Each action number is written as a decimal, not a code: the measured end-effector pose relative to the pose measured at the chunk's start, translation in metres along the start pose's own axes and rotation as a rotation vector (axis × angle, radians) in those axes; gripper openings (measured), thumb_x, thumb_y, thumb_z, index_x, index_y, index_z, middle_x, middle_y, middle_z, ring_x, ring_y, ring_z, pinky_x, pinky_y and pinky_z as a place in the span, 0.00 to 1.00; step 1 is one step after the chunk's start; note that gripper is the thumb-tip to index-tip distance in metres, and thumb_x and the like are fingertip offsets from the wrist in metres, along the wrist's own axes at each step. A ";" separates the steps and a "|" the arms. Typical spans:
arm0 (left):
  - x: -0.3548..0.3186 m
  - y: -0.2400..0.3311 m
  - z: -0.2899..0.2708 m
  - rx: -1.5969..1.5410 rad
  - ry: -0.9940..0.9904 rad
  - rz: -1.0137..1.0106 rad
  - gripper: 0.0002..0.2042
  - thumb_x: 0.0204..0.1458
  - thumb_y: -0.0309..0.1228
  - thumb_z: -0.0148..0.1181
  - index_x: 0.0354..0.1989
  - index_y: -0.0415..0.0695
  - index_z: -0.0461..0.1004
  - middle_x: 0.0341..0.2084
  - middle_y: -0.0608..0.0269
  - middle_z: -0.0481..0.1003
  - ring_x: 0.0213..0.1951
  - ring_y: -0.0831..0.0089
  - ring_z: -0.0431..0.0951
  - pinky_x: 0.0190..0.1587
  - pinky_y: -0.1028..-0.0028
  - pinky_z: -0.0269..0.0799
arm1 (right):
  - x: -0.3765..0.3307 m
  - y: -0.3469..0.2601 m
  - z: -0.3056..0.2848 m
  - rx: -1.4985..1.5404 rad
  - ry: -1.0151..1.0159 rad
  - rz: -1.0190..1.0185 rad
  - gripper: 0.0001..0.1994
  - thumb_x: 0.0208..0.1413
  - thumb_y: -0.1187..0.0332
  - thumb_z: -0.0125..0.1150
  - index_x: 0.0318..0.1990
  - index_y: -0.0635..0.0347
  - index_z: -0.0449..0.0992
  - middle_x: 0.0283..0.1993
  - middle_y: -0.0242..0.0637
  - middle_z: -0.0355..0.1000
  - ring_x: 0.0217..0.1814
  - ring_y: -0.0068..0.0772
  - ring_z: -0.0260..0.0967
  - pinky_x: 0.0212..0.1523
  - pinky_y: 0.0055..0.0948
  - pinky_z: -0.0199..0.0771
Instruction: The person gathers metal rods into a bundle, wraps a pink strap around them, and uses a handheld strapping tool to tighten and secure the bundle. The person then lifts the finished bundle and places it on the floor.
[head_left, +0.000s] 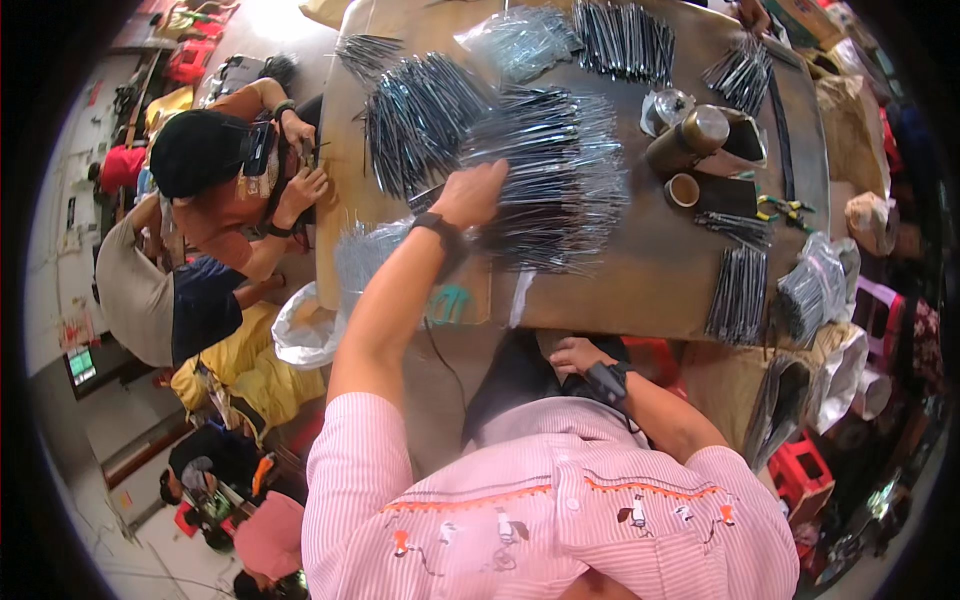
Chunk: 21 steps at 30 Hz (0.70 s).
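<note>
My left hand (472, 195) reaches over the table (620, 303). Its fingers curl down at the left side of a wide stack of thin dark strips (545, 180) with clear, shiny ends. Whatever lies under those fingers is hidden. Just beyond is another fanned pile of dark strips (420, 115). My right hand (580, 355) rests low by the near table edge, over my dark trousers, fingers stretched out and nothing visible in them. A clear plastic bag (370, 265) lies beneath my left forearm.
At right stand a metal flask (690, 138) and a cup (683, 190), with pliers (785, 212) and more strip bundles (738, 293) nearby. A bagged bundle (812, 292) sits at the right edge. Another person (215, 180) works at the left edge. A white sack (303, 330) hangs below.
</note>
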<state>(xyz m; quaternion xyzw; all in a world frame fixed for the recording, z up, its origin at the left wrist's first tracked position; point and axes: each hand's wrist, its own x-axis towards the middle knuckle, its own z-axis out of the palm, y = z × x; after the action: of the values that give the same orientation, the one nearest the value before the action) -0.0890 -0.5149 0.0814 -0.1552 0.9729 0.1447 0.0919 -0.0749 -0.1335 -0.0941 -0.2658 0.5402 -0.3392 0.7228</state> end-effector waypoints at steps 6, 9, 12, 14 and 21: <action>0.006 -0.016 0.004 -0.060 -0.026 0.088 0.12 0.45 0.23 0.53 0.40 0.40 0.63 0.32 0.46 0.75 0.37 0.45 0.75 0.37 0.53 0.71 | 0.084 0.052 0.073 1.380 0.558 0.259 0.24 0.40 0.90 0.46 0.49 0.71 0.69 0.57 0.55 0.66 0.64 0.54 0.60 0.63 0.57 0.62; 0.007 -0.021 0.006 -0.080 -0.022 0.123 0.13 0.44 0.23 0.55 0.40 0.40 0.63 0.32 0.46 0.75 0.37 0.45 0.76 0.38 0.53 0.71 | 0.114 0.071 0.087 0.242 0.430 -0.100 0.23 0.38 0.90 0.46 0.46 0.69 0.69 0.55 0.49 0.67 0.63 0.52 0.58 0.65 0.59 0.56; 0.009 -0.024 0.007 -0.082 -0.033 0.138 0.14 0.44 0.23 0.55 0.40 0.39 0.63 0.32 0.46 0.75 0.37 0.45 0.76 0.38 0.53 0.71 | 0.129 0.076 0.099 0.413 0.519 -0.043 0.19 0.43 0.87 0.51 0.46 0.68 0.69 0.50 0.46 0.67 0.59 0.48 0.59 0.64 0.58 0.57; 0.010 -0.026 0.008 -0.085 -0.046 0.154 0.14 0.44 0.23 0.55 0.40 0.39 0.63 0.32 0.46 0.75 0.37 0.45 0.76 0.38 0.53 0.71 | 0.132 0.066 0.108 0.681 0.454 -0.136 0.16 0.46 0.84 0.57 0.46 0.68 0.70 0.50 0.45 0.67 0.59 0.47 0.58 0.64 0.58 0.57; 0.012 -0.030 0.009 -0.092 -0.057 0.149 0.15 0.44 0.24 0.56 0.41 0.39 0.63 0.33 0.45 0.75 0.39 0.46 0.76 0.39 0.53 0.71 | 0.097 -0.019 0.125 0.858 0.671 0.075 0.17 0.56 0.63 0.60 0.49 0.66 0.74 0.44 0.45 0.74 0.51 0.43 0.69 0.51 0.43 0.69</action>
<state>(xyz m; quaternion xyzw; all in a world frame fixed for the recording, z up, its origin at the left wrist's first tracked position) -0.0895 -0.5429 0.0628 -0.0821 0.9711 0.2000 0.1014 0.0596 -0.2183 -0.1036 0.1953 0.5633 -0.5694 0.5661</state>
